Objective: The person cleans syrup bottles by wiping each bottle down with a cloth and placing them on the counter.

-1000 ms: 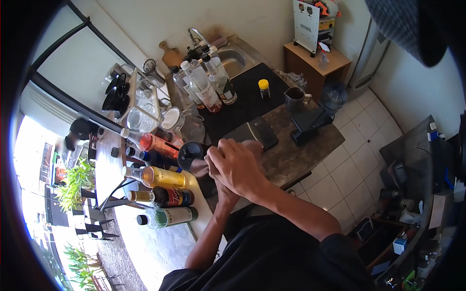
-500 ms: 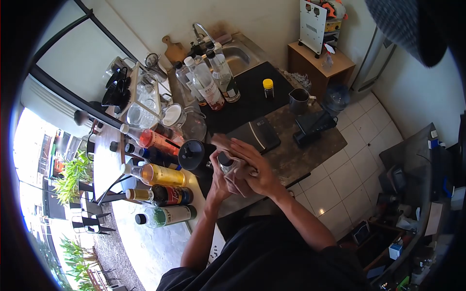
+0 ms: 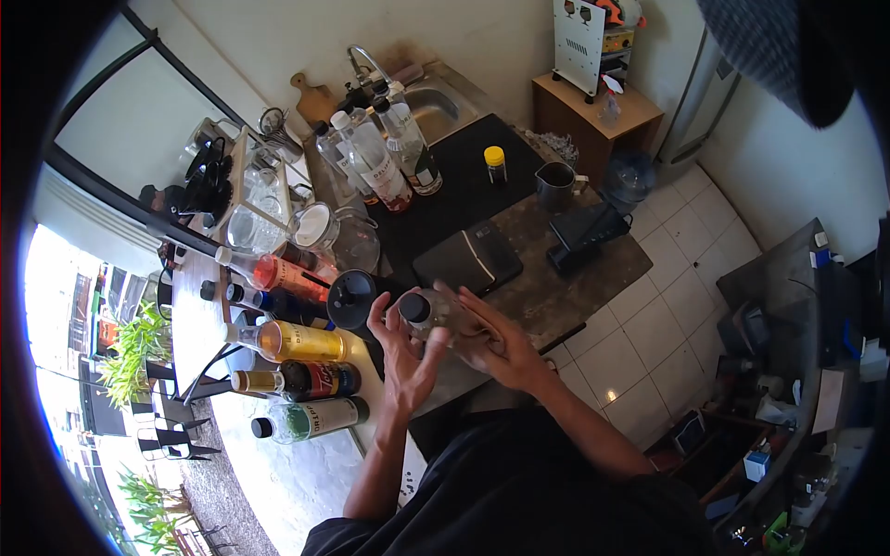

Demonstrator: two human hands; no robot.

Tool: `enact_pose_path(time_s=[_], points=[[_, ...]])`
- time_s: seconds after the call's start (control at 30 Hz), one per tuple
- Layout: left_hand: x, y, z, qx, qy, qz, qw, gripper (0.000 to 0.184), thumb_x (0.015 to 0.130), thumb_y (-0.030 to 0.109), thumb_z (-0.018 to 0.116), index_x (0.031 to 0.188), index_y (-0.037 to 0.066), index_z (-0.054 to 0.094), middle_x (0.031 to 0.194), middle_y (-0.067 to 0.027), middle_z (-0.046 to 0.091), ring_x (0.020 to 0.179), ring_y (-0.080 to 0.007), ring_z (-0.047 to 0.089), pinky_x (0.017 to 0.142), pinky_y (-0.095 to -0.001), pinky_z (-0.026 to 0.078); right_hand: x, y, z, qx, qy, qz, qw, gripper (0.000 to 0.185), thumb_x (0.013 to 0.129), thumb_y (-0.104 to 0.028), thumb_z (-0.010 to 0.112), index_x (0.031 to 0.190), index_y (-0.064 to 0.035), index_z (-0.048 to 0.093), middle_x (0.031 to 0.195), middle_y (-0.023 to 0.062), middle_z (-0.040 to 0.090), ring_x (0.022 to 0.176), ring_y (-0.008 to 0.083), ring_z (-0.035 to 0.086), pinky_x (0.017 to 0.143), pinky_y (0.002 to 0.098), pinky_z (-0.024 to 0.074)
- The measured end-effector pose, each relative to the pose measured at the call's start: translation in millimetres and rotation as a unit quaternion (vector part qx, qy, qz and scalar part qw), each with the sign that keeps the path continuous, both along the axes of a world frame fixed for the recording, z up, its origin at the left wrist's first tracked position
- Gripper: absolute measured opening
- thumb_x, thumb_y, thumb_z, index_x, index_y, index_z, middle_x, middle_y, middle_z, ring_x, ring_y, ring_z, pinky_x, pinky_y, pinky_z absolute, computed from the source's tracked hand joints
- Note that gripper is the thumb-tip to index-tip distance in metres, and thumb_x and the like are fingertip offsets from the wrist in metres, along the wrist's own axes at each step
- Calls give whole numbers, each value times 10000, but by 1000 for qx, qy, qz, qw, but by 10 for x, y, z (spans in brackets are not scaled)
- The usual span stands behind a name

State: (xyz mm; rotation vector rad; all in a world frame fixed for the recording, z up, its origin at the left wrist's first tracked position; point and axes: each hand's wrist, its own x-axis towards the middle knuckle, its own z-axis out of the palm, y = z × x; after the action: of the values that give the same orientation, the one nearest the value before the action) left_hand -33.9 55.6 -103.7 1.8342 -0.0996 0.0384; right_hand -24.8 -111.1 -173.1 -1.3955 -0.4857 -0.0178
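A clear bottle with a black cap (image 3: 414, 308) is between my two hands, its capped end tilted up toward me. My left hand (image 3: 408, 363) is at the cap end, thumb in front of the bottle and fingers spread along its far side. Against the bottle's other side lies my right hand (image 3: 505, 347), fingers curved around it. Most of the bottle's body is hidden by the hands, and the cloth cannot be made out clearly. Just left of my hands stands a black lidded container (image 3: 353, 298). A flat black scale (image 3: 468, 259) lies beyond them on the counter.
Several bottles stand on the left, among them a yellow one (image 3: 301, 341) and a green-labelled one (image 3: 315, 419). More clear bottles (image 3: 375, 162) are near the sink (image 3: 436, 116). A yellow-capped jar (image 3: 495, 165), a metal pitcher (image 3: 558, 188) and a black device (image 3: 589, 232) are farther right.
The brownish cloth that was wrapped around the bottle no longer shows clearly. My left fingers have spread, and the bottle is more exposed. The view has shifted slightly.
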Motion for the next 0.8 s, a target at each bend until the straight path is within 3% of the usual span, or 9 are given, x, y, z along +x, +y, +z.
enact_pose_path(time_s=[0.07,0.13,0.2,0.33,0.47,0.57,0.67,0.73,0.8], points=[[-18,5,-88,1,-66,6,998,707,954,475,531,1384,20,203,1327,-188,406,1289,-270,402,1050,-380,349,9,56,255,5,-52,-7,999,770,728,45,631,1453,-16,377,1550,191,288,1411,356,332,1140,395,307],[-1,14,-93,5,-40,12,999,693,960,480,513,1381,20,209,1322,-184,406,1287,-267,401,1062,-378,325,28,121,479,-139,-188,-53,971,800,731,25,636,1463,27,314,1549,208,270,1430,356,293,1152,410,283],[29,16,-62,7,-17,17,1000,681,966,485,495,1377,21,215,1317,-181,406,1284,-263,400,1074,-376,301,5,209,399,-77,-131,-48,987,838,725,11,642,1476,29,270,1546,210,272,1432,358,286,1158,424,266],[160,-72,-88,-11,-36,41,998,784,763,239,839,1320,37,326,1188,-116,546,1075,-200,571,940,-329,467,127,252,-109,-60,-138,-67,986,913,722,-18,648,1498,29,168,1534,219,285,1421,376,290,1171,438,221],[220,-121,-156,-6,-70,44,997,844,683,171,886,1331,50,358,1208,-109,561,1087,-204,575,961,-336,466,45,270,-687,-66,-54,-54,995,880,750,-26,642,1493,31,172,1518,226,306,1412,377,299,1176,427,209],[248,-119,-271,20,-86,71,994,755,695,138,859,1288,45,401,1181,-109,572,1077,-196,575,952,-330,466,27,229,-913,-176,5,-50,983,871,759,-55,676,1482,37,199,1504,225,329,1399,368,323,1159,398,246],[244,-122,-269,48,-106,115,987,692,696,108,835,1251,44,426,1166,-107,579,1066,-190,575,945,-328,465,219,141,-1045,-126,138,28,982,789,822,-113,660,1472,44,240,1494,179,366,1370,298,382,1127,363,300],[186,-125,-176,17,-96,122,988,686,696,107,834,1246,46,427,1168,-108,580,1060,-189,574,942,-328,466,291,51,-1015,196,264,87,940,657,915,-203,603,1451,34,306,1409,128,466,1320,218,430,1095,316,337],[98,-186,-25,-16,-87,128,988,672,699,95,827,1239,45,429,1176,-108,581,1050,-187,573,935,-331,469,281,74,-910,188,244,84,948,593,950,-240,567,1432,27,346,1349,108,507,1278,187,454,1068,302,362]])
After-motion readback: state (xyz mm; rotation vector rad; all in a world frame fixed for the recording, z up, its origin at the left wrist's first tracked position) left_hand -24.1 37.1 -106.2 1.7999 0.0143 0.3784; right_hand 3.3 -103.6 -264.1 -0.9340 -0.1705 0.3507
